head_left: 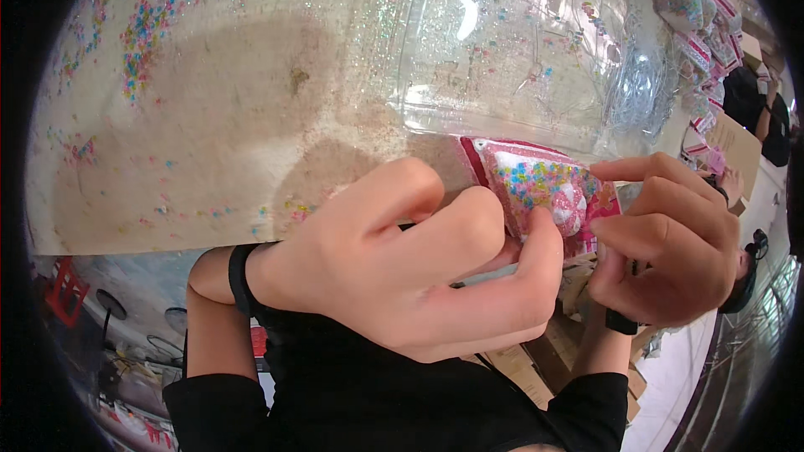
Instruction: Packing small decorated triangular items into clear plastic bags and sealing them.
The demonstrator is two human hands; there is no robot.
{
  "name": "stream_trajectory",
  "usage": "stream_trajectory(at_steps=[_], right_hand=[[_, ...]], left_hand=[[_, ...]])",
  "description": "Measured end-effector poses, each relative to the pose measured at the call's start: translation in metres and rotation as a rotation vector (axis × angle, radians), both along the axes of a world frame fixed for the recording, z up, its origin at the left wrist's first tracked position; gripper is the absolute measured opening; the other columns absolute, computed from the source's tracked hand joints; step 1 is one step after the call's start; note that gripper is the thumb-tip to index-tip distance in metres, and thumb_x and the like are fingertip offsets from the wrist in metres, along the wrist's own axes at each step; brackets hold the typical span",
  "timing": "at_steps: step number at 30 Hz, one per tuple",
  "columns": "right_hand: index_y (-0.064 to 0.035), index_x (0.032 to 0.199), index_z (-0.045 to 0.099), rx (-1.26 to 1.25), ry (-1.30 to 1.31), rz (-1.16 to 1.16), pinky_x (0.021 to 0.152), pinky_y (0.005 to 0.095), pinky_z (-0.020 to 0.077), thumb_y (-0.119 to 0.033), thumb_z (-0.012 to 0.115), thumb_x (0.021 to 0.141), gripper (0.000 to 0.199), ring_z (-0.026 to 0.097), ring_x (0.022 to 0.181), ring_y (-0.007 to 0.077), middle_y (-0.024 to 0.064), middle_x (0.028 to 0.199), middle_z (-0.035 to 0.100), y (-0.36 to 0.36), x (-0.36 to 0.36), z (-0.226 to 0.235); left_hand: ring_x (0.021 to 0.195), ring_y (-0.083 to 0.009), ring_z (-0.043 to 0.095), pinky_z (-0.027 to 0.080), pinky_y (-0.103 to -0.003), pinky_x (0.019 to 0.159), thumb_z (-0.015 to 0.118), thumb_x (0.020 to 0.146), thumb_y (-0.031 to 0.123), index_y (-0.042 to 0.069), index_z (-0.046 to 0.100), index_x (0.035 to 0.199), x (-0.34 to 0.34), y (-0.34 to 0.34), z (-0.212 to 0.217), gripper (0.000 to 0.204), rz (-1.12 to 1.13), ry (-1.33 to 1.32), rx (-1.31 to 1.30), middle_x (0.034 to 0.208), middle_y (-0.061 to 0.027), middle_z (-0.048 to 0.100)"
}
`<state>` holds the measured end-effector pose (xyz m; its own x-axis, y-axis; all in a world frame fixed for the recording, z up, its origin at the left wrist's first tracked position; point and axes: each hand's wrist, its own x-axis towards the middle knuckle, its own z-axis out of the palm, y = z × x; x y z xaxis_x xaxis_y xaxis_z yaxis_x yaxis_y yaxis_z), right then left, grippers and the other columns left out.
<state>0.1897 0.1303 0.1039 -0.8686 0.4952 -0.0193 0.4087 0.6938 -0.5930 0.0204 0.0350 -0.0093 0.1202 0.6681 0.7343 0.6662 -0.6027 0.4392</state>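
A small clear packet [526, 169] with pink and red edging holds tiny multicoloured beads, something white and a pink-and-white swirled piece. It is tilted above the near right edge of the table [226, 117]. My left hand [410, 259] is closed at the packet's lower left side, fingers curled and one fingertip pressed on its front. Its grip behind the packet is hidden. At the right end, my right hand [670, 243] pinches the packet's edge between thumb and bent fingers. Just beyond the packet lies a large sheet of clear, shiny plastic [511, 92].
Loose coloured beads [151, 33] and glitter are scattered over the table. Filled packets [699, 42] are heaped along the right side. Past them are another person [745, 100] and a cardboard box [737, 146]. More boxes [519, 372] and a red stool [65, 291] stand below.
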Motion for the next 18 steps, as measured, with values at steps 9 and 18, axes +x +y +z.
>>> stream_trajectory(at_steps=[9, 18], right_hand=[[-0.0006, 0.067, 0.053, -0.066, -0.514, 0.216, 0.048, 0.038, 0.0417, 0.003, 0.062, 0.047, 0.023, 0.057, 0.059, 0.032, 0.0135, 0.065, 0.054, 0.021, -0.029, 0.023], [0.0049, 0.093, 0.066, 0.095, -0.489, 0.03, 0.069, 0.0367, 0.0519, 0.001, 0.069, 0.063, 0.03, 0.064, 0.076, 0.031, 0.0171, 0.083, 0.064, -0.017, -0.013, 0.042]], left_hand=[[0.072, -0.0137, 0.045, 0.033, -0.024, 0.05, 0.072, 0.07, 0.016, 0.025, 0.065, 0.084, 0.001, 0.002, -0.004, 0.018, -0.042, 0.019, 0.012, 0.093, 0.0161, 0.062], [0.069, -0.0104, 0.045, 0.034, -0.02, 0.051, 0.072, 0.07, 0.012, 0.023, 0.064, 0.087, 0.0, 0.004, -0.004, 0.022, -0.046, -0.006, 0.005, 0.094, 0.0143, 0.059]])
